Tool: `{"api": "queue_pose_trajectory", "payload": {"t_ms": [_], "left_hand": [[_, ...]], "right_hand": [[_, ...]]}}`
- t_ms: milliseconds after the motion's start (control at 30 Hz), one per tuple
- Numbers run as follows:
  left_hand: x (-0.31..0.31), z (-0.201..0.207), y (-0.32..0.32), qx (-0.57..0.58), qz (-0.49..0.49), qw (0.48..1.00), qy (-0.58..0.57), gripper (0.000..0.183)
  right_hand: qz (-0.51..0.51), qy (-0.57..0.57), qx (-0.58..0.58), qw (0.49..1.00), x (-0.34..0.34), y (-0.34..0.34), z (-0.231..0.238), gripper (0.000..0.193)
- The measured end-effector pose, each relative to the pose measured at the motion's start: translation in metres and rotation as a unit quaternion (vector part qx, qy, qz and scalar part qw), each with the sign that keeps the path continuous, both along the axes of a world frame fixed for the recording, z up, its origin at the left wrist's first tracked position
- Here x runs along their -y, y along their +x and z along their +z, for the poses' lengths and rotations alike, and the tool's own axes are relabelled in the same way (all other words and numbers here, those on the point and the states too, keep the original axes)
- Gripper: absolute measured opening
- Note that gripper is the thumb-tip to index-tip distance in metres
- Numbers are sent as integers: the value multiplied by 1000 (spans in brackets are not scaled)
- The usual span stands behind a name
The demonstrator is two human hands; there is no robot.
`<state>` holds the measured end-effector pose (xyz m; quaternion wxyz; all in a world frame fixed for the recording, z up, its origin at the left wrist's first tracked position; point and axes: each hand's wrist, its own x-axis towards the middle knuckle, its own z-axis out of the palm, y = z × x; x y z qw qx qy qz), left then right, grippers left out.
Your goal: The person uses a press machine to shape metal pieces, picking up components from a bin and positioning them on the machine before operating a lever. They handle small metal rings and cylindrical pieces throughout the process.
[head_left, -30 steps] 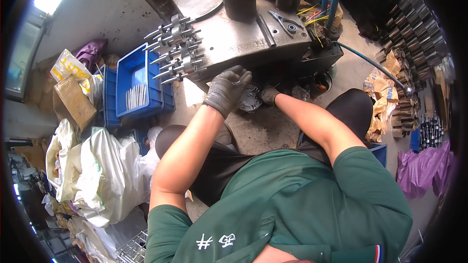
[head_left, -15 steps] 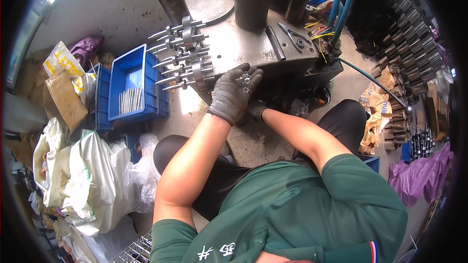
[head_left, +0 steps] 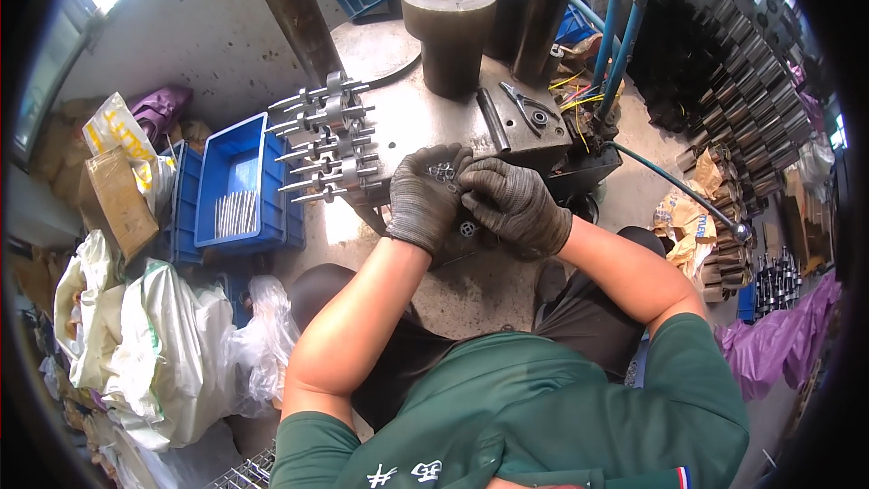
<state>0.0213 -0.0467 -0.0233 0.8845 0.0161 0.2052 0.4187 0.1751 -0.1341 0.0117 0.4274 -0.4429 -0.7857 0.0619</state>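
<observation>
My left hand [head_left: 424, 205], in a grey knit glove, is cupped palm up around several small shiny metal rings [head_left: 443, 172]. Against its fingers, my right hand [head_left: 516, 203], gloved alike, has its fingers curled together; whatever they may hold is hidden. Just below, between the hands, shows a small round metal part [head_left: 468, 229]. Left of my left hand, a row of metal shafts with thick round collars [head_left: 348, 140] lies at the edge of the steel machine bed [head_left: 403, 113].
Pliers [head_left: 525, 109] lie beside a dark metal rod [head_left: 493, 119] on the bed, behind which stands a thick cylindrical post [head_left: 448, 27]. A blue crate [head_left: 206, 217] with thin pins is at left. Blue hoses [head_left: 618, 45] and stacked metal tubes [head_left: 747, 81] fill the right.
My right hand has come up from below the bed's edge to meet my left hand at the rings. The view has shifted a little, and my left hand stays cupped.
</observation>
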Motion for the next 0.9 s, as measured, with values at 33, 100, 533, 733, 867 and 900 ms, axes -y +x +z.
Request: {"api": "queue_pose_trajectory", "payload": {"t_ms": [33, 100, 533, 733, 867, 900], "left_hand": [[2, 2, 6, -1, -1, 1000, 3, 24], [5, 1, 9, 2, 1, 1000, 0, 26], [-9, -15, 45, -44, 30, 999, 10, 20], [16, 26, 54, -156, -69, 985, 22, 15], [5, 3, 43, -210, -59, 967, 132, 15], [3, 0, 43, -211, -59, 967, 132, 15]], "right_hand": [[-1, 3, -1, 1000, -1, 4, 3, 26], [13, -64, -14, 998, -4, 2, 9, 20], [-50, -235, -354, 904, -34, 32, -12, 19], [-98, -230, -330, 910, -40, 45, -14, 25], [-107, -234, -323, 911, -45, 39, -7, 27], [-107, -234, -324, 910, -46, 39, -6, 27]]}}
